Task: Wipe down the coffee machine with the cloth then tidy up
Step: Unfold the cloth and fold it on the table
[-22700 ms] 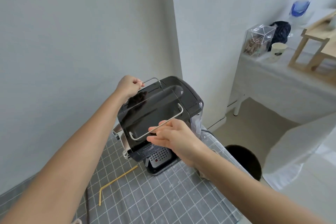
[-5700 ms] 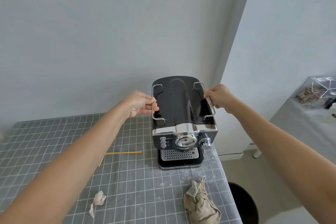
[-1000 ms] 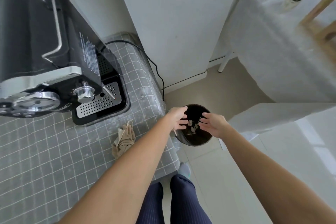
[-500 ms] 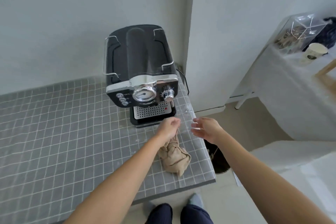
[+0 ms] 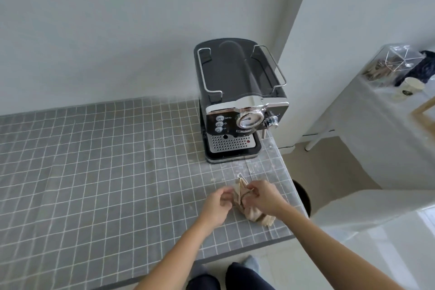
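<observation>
Beige cloth (image 5: 253,212), crumpled, lower right of frame on grey grid-patterned worktop (image 5: 94,172). Right hand (image 5: 264,198) pinches its upper folds; left hand (image 5: 217,205) curled against it. Black coffee machine (image 5: 237,101) behind. Clear box (image 5: 390,63), upper right, contents indistinct.

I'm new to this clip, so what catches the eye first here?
The glossy black and chrome coffee machine stands at the far right corner of the grey grid-patterned tabletop. In front of it, near the table's right edge, the left hand and right hand meet at a crumpled beige cloth.
</observation>
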Demonstrator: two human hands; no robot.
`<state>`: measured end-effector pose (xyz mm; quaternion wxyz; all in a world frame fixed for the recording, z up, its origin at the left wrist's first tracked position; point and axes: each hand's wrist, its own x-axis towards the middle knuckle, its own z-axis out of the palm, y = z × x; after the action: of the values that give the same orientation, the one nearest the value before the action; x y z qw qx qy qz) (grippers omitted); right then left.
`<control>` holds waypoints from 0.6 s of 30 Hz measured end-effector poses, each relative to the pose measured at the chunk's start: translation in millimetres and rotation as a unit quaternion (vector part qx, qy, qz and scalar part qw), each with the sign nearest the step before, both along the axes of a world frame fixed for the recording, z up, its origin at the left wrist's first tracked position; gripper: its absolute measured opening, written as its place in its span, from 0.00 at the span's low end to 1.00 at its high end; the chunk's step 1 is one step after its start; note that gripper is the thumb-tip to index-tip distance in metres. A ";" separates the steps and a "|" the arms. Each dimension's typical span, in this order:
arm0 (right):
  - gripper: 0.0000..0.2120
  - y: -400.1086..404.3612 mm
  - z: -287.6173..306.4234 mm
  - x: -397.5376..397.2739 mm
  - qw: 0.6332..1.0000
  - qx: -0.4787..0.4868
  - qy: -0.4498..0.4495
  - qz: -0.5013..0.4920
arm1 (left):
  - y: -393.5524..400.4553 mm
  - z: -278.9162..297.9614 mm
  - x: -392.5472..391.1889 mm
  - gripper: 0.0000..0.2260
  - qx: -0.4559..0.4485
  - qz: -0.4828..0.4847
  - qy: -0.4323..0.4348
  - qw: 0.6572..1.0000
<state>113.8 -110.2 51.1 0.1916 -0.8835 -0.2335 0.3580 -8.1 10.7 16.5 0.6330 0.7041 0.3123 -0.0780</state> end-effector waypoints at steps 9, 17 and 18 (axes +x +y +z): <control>0.22 30.6 90.7 -25.6 0.975 0.204 -0.006 0.087 | 29.8 58.3 -39.9 0.35 -0.120 0.031 -0.126 0.984; 0.29 48.6 164.7 -20.4 0.886 0.347 0.262 0.159 | 43.6 106.9 -43.0 0.33 -0.052 0.009 -0.158 0.986; 0.26 51.1 174.6 -19.8 0.882 0.331 0.271 0.198 | 45.3 112.4 -42.5 0.28 -0.052 0.001 -0.161 0.986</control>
<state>94.0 -59.1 225.7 0.4539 -0.5723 -0.4473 0.5160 -50.6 56.0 128.9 0.7106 0.6734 0.2025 0.0209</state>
